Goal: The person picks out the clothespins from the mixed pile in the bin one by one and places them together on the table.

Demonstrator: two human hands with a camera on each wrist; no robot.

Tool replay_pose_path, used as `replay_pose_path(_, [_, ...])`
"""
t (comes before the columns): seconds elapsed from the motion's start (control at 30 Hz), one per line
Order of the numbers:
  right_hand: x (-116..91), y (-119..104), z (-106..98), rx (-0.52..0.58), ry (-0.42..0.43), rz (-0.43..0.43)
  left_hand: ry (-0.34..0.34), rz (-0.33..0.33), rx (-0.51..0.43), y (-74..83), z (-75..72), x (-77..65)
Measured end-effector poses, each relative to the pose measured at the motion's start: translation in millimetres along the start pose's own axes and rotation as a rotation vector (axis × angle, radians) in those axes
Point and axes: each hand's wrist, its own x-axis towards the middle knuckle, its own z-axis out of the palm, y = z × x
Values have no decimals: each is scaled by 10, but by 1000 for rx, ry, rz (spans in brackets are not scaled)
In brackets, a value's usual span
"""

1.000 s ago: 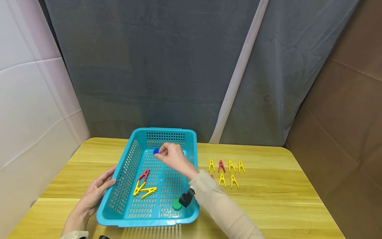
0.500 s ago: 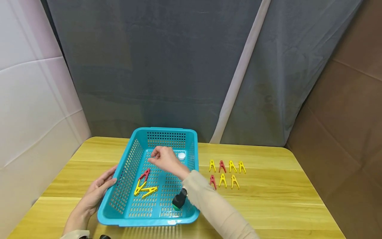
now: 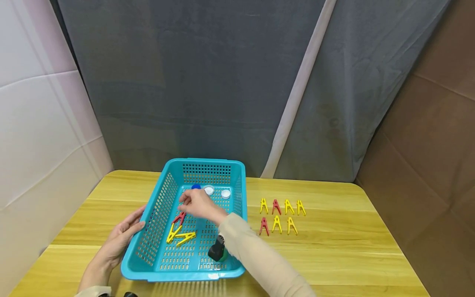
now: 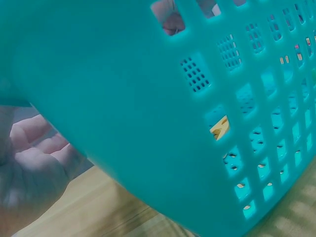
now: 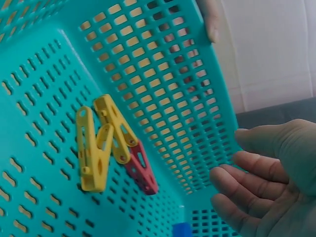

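My left hand (image 3: 116, 243) grips the left side of a turquoise perforated basket (image 3: 185, 277), thumb at the rim and the other fingers outside the wall. Inside the basket hovers my right hand (image 3: 198, 204), its fingers loosely bent around nothing, as the right wrist view shows. Just below its fingertips in the head view lies a red clothespin (image 3: 180, 217), touching a yellow clothespin (image 3: 173, 234); another yellow clothespin (image 5: 93, 153) lies beside them. Along the far end sit a blue cap (image 3: 196, 187) and two white caps, one in the middle (image 3: 209, 189) and one rightward (image 3: 225, 194).
Two rows of yellow and red clothespins (image 3: 276, 224) stand on the wooden table (image 3: 334, 247) right of the basket. A green cap (image 3: 224, 255) in the basket's near right corner is mostly hidden by the black wrist camera (image 3: 216, 250). Grey curtains hang behind the table.
My right hand has moved left and nearer from the blue cap toward the red clothespin, uncovering the blue cap and the white caps. The left hand stays on the basket.
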Motion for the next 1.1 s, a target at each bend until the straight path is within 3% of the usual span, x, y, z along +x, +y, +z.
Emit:
replay_pose_path(0.5, [104,66,238,26,-179,29,12,-2,16,5,3,5])
replay_pose_path(1.1, [76,170,361,-51,-318,-2,43,-17,43,5,12,7])
